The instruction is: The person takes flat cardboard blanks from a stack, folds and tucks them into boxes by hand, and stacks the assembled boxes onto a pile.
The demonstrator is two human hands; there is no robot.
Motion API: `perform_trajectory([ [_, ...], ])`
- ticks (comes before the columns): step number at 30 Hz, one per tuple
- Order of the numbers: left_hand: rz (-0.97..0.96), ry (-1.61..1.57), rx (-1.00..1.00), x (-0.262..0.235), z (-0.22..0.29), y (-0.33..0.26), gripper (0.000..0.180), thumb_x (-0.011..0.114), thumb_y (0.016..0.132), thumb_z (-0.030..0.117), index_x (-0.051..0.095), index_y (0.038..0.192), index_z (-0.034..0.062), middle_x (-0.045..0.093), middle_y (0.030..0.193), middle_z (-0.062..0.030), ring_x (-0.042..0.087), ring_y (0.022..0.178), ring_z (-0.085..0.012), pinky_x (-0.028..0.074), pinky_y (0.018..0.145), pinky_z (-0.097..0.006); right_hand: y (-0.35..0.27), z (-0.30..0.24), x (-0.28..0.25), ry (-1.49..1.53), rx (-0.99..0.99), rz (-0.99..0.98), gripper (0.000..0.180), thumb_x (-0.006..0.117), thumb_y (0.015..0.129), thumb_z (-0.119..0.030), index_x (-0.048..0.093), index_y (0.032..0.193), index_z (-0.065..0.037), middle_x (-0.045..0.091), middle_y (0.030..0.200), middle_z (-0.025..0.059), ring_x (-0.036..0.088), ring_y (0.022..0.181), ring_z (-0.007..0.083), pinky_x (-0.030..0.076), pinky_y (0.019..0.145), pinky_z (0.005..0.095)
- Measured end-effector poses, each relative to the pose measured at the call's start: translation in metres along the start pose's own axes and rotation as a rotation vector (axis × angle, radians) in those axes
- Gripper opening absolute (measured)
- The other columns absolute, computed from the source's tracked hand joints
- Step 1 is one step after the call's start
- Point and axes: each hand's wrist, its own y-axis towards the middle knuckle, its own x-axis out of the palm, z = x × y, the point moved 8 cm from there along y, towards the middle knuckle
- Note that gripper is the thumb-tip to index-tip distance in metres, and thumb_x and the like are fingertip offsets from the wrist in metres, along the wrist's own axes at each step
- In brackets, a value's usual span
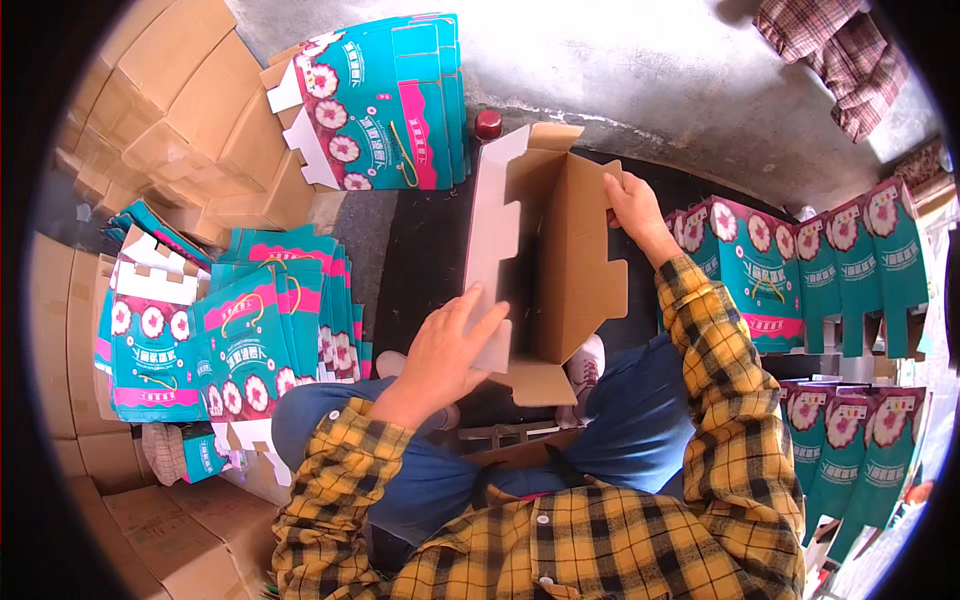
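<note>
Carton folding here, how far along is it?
Done: a row of assembled teal cartons stands at the right. In hand: the left hand presses a flap of a half-folded carton, brown inside showing, while the right hand grips its far wall. Left: stacks of flat teal blanks at the left and more ahead.
</note>
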Motion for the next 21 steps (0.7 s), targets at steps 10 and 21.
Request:
perform_trajectory([
  [10,-0.037,-0.007,0.051,0.012,0.004,0.006,0.095,0.09,0.066,0.024,0.047,0.151,0.0164,0.04,0.154,-0.022,0.048,0.135,-0.0425,0.043,0.112,-0.05,-0.001,-0.026,-0.013,-0.604,-0.195,0.195,0.033,0.056,0.098,-0.02,0.061,0.122,0.002,0.072,0.106,0.0169,0.072,0.094,0.0282,0.058,0.084,0.0424],
  [21,-0.013,-0.006,0.086,0.014,0.015,0.003,0.097,0.089,0.068,0.049,0.05,0.15,0.0146,0.041,0.154,-0.0238,0.047,0.134,-0.0445,0.041,0.111,-0.054,0.015,-0.042,0.041,-1.076,-0.42,-0.017,0.055,0.069,0.091,-0.023,0.054,0.143,-0.015,0.062,0.125,0.0148,0.068,0.105,0.0339,0.055,0.089,0.0464],
])
